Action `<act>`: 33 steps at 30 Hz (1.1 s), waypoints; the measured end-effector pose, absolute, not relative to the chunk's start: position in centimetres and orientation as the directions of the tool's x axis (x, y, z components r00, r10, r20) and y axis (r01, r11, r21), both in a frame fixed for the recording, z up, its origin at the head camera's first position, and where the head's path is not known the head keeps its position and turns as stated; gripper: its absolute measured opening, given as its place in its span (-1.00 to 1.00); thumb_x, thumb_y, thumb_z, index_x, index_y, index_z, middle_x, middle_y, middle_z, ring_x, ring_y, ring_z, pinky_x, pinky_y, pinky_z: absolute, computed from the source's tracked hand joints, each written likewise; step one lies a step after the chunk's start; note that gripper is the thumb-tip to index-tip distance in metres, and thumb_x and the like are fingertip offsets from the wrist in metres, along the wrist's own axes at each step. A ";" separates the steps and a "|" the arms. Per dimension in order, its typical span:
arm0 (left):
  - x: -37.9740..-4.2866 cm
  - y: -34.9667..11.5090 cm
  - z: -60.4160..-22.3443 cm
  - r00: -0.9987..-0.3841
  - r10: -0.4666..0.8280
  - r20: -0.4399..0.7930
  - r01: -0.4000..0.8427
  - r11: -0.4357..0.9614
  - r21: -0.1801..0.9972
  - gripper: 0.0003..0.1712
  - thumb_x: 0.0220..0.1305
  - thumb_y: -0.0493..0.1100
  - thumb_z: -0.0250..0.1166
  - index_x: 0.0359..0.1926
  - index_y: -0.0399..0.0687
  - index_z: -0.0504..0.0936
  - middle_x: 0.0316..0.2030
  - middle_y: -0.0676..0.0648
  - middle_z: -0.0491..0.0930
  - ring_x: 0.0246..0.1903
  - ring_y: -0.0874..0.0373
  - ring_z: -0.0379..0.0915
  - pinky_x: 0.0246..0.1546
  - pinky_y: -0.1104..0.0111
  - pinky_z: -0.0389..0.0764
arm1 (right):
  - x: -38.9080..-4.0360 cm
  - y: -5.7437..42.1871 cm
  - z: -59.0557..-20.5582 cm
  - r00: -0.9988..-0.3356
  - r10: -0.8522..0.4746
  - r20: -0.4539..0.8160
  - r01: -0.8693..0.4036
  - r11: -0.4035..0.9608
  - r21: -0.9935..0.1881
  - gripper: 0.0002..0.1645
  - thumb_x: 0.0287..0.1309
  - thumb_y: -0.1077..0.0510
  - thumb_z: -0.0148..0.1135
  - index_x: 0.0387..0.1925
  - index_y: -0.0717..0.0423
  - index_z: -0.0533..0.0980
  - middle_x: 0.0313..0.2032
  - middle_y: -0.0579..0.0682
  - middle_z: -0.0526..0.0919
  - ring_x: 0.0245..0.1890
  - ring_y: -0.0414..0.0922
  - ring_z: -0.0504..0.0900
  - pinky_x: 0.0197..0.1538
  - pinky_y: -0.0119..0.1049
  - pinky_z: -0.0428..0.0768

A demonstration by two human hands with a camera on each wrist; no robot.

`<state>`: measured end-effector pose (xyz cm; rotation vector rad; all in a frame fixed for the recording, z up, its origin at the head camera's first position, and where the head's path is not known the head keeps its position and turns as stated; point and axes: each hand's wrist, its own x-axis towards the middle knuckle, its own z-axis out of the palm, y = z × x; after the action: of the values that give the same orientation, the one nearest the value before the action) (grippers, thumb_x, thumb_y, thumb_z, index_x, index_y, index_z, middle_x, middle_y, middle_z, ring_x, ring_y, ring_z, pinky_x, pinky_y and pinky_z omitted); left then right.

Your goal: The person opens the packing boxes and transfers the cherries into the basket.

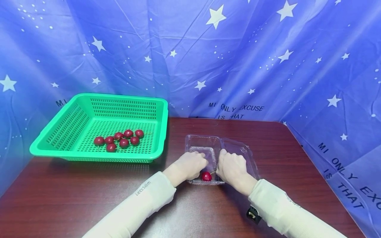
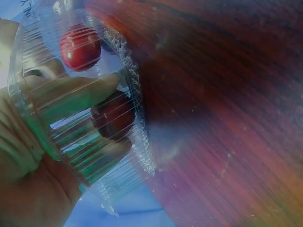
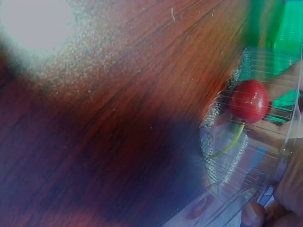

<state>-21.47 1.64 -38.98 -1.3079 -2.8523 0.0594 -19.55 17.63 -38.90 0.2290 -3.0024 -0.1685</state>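
A clear plastic clamshell box (image 1: 203, 139) lies on the table with its lid (image 1: 248, 155) folded out to the right. One red cherry (image 1: 206, 176) with a green stem (image 3: 236, 137) sits at the near end inside it. My left hand (image 1: 191, 165) reaches into the box. Through the wall, the left wrist view shows a second, darker cherry (image 2: 113, 116) pinched between its finger and thumb; the head view hides this one. My right hand (image 1: 233, 167) grips the box's right edge near the lid, its thumb (image 3: 253, 213) against the plastic.
A green plastic basket (image 1: 165, 132) stands at the back left, with several cherries (image 1: 123, 142) on its slatted floor. The dark red wooden table (image 1: 190, 215) ends at a blue star-patterned cloth (image 1: 184, 36) behind and at the sides.
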 end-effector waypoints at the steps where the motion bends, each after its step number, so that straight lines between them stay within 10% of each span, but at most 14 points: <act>1: -21.5 1.6 -39.0 -0.652 0.758 -0.013 0.758 0.652 -0.030 -0.76 0.07 -0.26 0.30 -0.20 0.02 0.73 -0.17 -0.04 0.66 -0.23 0.03 0.60 -0.17 0.20 0.71 | -19.6 17.6 -38.9 -0.980 -0.160 0.120 -0.145 0.982 0.121 -0.76 -0.12 0.14 0.20 -0.53 0.23 0.36 -0.61 0.25 0.65 -0.59 0.19 0.63 -0.60 0.04 0.56; 33: -21.6 1.5 -39.1 -0.636 0.770 0.061 0.766 0.639 -0.071 -0.75 0.05 -0.22 0.31 -0.18 0.02 0.72 -0.21 -0.08 0.65 -0.26 0.04 0.58 -0.25 0.23 0.72 | -19.6 17.6 -38.8 -0.983 -0.158 0.095 -0.145 0.981 0.130 -0.73 -0.15 0.14 0.24 -0.51 0.24 0.37 -0.59 0.24 0.67 -0.57 0.18 0.64 -0.58 0.03 0.57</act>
<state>-21.61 1.48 -39.07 -1.2989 -2.7653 0.0592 -19.65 17.59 -38.79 0.2318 -3.0219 -0.1868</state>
